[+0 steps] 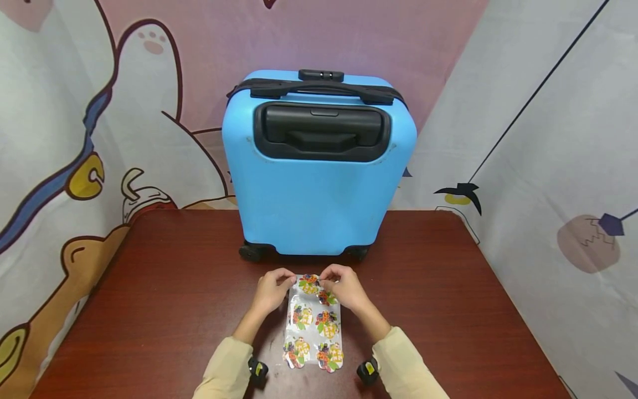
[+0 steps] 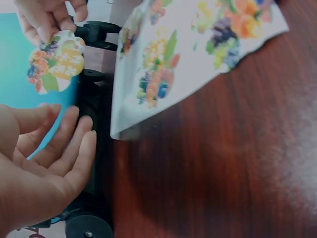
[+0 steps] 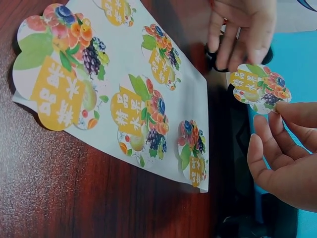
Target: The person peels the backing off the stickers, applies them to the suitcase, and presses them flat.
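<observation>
A flower-shaped fruit sticker (image 1: 309,284) is held up above the far end of a white sticker sheet (image 1: 308,310). My right hand (image 1: 345,285) pinches the sticker (image 3: 257,89) by its edge between thumb and finger. Close to its other side is my left hand (image 1: 271,289), fingers loosely bent. In the left wrist view, a small gap shows between the left hand (image 2: 54,163) and the sticker (image 2: 57,62). Several more stickers with printed fruit and yellow labels are on the sheet, which lies on the table, its far end raised a little.
Behind the hands, a blue suitcase (image 1: 314,199) with black handles and wheels stands upright on the reddish-brown table (image 1: 164,310). A cloth with cartoon drawings (image 1: 349,44) hangs behind and at both sides. Black devices (image 1: 368,371) are worn at both wrists.
</observation>
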The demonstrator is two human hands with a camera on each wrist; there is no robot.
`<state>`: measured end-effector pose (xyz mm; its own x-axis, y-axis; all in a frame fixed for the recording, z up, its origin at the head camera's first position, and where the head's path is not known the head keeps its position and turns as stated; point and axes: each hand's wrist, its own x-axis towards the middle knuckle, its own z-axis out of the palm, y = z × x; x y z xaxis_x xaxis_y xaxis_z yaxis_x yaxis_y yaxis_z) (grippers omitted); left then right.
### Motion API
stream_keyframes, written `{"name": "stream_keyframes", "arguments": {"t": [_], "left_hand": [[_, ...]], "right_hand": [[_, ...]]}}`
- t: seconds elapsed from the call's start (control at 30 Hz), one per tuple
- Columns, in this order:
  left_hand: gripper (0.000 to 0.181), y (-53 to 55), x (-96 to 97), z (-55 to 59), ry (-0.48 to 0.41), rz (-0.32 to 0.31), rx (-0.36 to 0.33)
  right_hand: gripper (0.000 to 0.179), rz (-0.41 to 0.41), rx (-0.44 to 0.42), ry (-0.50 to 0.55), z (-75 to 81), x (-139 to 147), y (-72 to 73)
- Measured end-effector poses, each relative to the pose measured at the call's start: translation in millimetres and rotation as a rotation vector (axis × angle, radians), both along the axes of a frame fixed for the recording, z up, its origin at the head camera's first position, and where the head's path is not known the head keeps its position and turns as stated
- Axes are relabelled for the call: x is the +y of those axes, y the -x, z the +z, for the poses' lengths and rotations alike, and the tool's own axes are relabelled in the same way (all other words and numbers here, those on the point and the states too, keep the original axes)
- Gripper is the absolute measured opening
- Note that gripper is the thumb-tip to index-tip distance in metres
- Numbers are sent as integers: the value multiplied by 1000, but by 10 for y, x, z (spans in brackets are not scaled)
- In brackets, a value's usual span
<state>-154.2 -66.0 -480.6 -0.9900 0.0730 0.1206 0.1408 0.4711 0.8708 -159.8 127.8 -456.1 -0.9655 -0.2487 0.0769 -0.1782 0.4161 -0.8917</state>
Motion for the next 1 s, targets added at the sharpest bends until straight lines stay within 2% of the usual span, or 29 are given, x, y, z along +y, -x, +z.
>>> {"name": "stream_keyframes", "arguments": {"t": [0.3, 0.43, 0.57, 0.67, 0.83, 1.0], "left_hand": [[4, 3, 47, 100, -37, -45, 21], [5, 17, 44, 127, -34, -35, 81], [5, 44, 28, 214, -16, -17, 149], [4, 68, 13, 329, -18, -8, 181], [5, 114, -23, 574, -38, 12, 240], [5, 168, -99, 829, -63, 67, 293]], "right_hand": [[5, -2, 5, -3, 44, -7, 21], [6, 16, 32, 15, 85, -20, 49], [7, 12, 55, 0, 193, -47, 81], [7, -1, 69, -20, 294, -76, 109], [6, -29, 126, 4, 506, -152, 165], [5, -52, 186, 26, 764, -270, 233]]}}
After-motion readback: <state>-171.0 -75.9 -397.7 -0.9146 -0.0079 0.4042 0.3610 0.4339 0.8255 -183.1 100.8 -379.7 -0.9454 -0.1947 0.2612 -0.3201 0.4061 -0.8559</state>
